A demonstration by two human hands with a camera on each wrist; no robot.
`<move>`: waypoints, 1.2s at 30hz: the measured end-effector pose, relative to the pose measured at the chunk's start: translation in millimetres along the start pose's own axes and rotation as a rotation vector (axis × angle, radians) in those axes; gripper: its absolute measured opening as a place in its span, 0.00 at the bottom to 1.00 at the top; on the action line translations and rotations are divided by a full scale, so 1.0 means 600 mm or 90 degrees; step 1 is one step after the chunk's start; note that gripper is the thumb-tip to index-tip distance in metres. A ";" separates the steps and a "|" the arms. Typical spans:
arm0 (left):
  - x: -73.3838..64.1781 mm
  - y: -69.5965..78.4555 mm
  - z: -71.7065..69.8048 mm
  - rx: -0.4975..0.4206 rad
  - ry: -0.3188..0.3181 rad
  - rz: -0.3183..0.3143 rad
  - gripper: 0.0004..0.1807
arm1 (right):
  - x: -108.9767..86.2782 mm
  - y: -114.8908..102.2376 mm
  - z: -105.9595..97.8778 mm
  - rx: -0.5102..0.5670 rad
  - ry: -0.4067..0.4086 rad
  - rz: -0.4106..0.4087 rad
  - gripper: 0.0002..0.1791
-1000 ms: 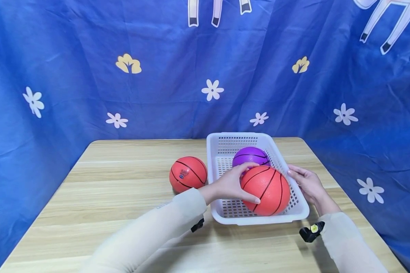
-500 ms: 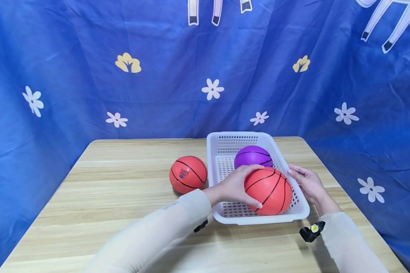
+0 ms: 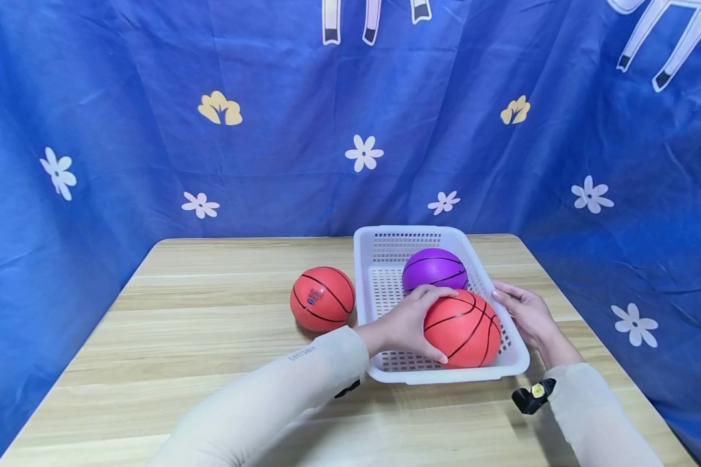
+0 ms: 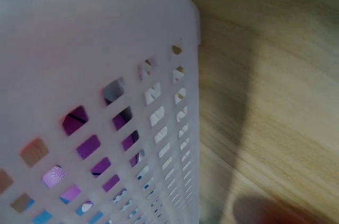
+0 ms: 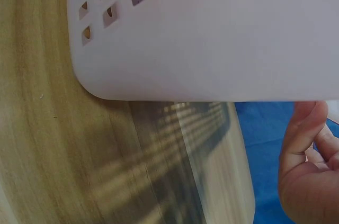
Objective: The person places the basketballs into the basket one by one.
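Observation:
In the head view my left hand [image 3: 405,324] curves its thumb and fingers round the left side of a red toy basketball [image 3: 464,331]. That ball sits low in the near end of a white perforated plastic basket [image 3: 365,272]. Just behind it in the basket is a purple toy basketball [image 3: 434,269], partly covered by my fingers. On the basket's right side my right hand [image 3: 526,318] pinches the rim. From the right wrist, my thumb [image 5: 307,128] meets the basket's edge. The left wrist view is filled by the basket wall [image 4: 95,28], with purple showing through its holes.
A second red toy basketball [image 3: 322,298] rests on the wooden table [image 3: 181,337], close to the basket's left side. A blue cloth [image 3: 280,168] with flower prints hangs behind the table and along both sides. Black wrist cameras [image 3: 533,397] sit at the cuffs.
My left hand has moved slightly right and lower with the red basketball, which now sits deeper in the basket. The purple ball has shifted a little right. My right hand has stayed at the rim.

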State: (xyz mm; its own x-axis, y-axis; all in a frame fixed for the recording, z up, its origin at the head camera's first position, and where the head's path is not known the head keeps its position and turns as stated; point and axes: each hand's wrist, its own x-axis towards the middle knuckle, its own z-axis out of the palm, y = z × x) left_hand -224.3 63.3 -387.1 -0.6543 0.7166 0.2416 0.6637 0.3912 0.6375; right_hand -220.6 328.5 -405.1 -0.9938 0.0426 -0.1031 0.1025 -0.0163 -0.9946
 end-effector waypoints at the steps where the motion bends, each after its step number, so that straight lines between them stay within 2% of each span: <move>1: 0.000 0.000 0.000 0.003 0.000 0.001 0.54 | 0.000 0.000 0.000 -0.006 0.000 0.000 0.30; 7: -0.003 0.003 -0.001 0.009 -0.006 0.010 0.55 | 0.000 0.001 0.000 -0.026 0.002 0.003 0.30; 15: -0.009 0.004 -0.012 -0.032 0.002 -0.004 0.55 | 0.000 0.001 -0.001 -0.027 -0.006 0.001 0.30; 22: -0.010 0.005 -0.029 -0.025 0.030 -0.007 0.55 | 0.001 0.003 -0.002 -0.019 -0.011 0.000 0.30; 27: -0.014 -0.002 -0.050 -0.021 0.065 0.012 0.55 | 0.000 0.003 -0.001 -0.038 -0.011 -0.001 0.31; 36: -0.034 -0.006 -0.111 -0.049 0.125 -0.024 0.52 | -0.002 0.002 0.001 -0.073 0.002 0.006 0.32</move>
State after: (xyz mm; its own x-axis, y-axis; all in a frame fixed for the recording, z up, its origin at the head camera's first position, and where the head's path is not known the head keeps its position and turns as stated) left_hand -237.5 8.8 -345.9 -0.7409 0.5734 0.3498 0.6130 0.3645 0.7009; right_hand -219.6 327.8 -406.3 -0.9926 0.0461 -0.1127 0.1168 0.0976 -0.9884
